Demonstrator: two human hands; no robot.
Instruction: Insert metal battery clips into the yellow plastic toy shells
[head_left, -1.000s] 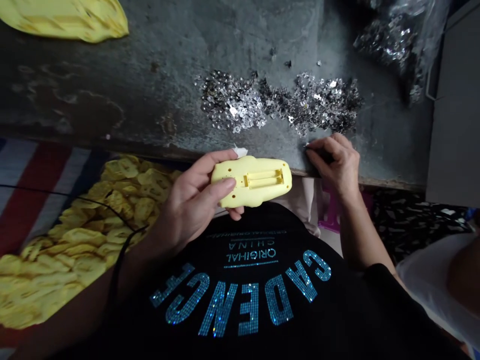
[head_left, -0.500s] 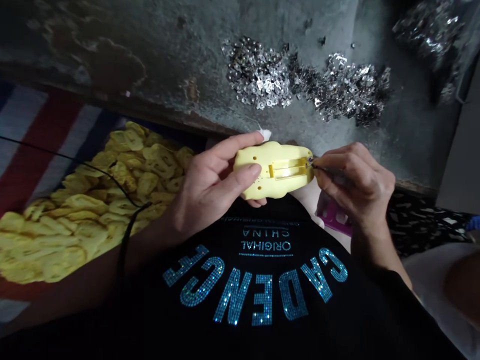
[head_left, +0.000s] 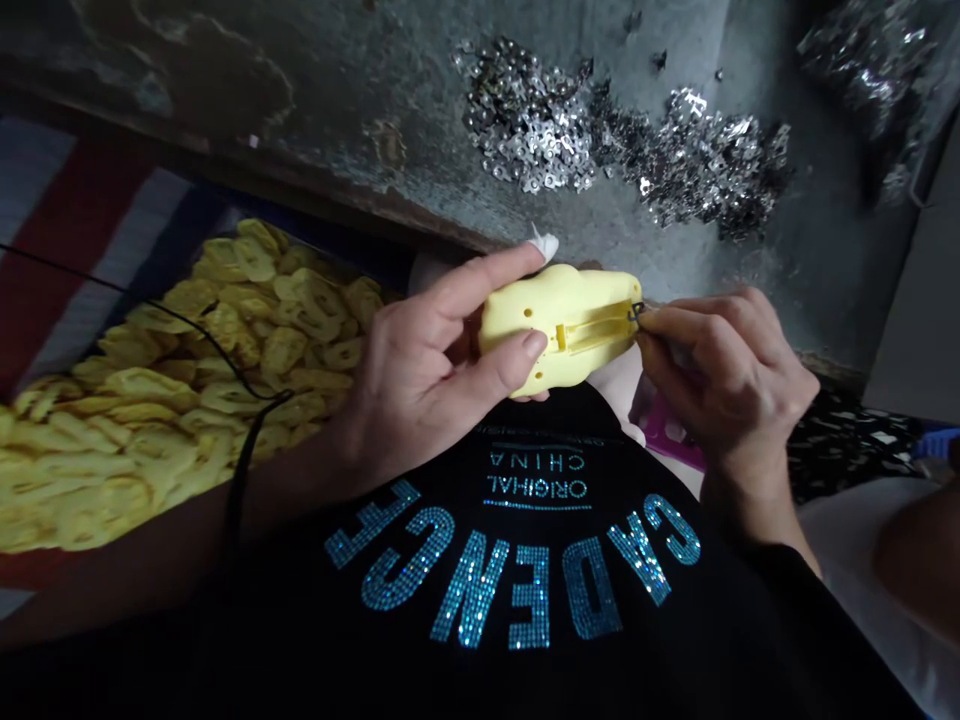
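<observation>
A yellow plastic shell (head_left: 581, 300) with an open rectangular compartment and small holes lies in the grip of my left hand (head_left: 442, 350). My left thumb presses on its face, and a white wrap (head_left: 545, 245) covers the index fingertip. At the shell's right end, my right hand (head_left: 720, 360) pinches a small dark metal clip (head_left: 636, 311) against the compartment's end. Beyond the hands, on the grey metal table, are two adjoining piles of shiny metal clips, one on the left (head_left: 532, 125) and one on the right (head_left: 705, 165).
Many yellow plastic parts (head_left: 202, 390) fill a bag at the left, with a black cord (head_left: 225, 355) across it. More metal pieces (head_left: 870, 60) lie at the far right. A purple basket (head_left: 667, 430) is below my right hand. Another person's leg (head_left: 911, 560) shows at the right.
Both hands and the yellow shell have shifted slightly right in view. The shell is tilted more, and the metal clip at its right end shows more clearly.
</observation>
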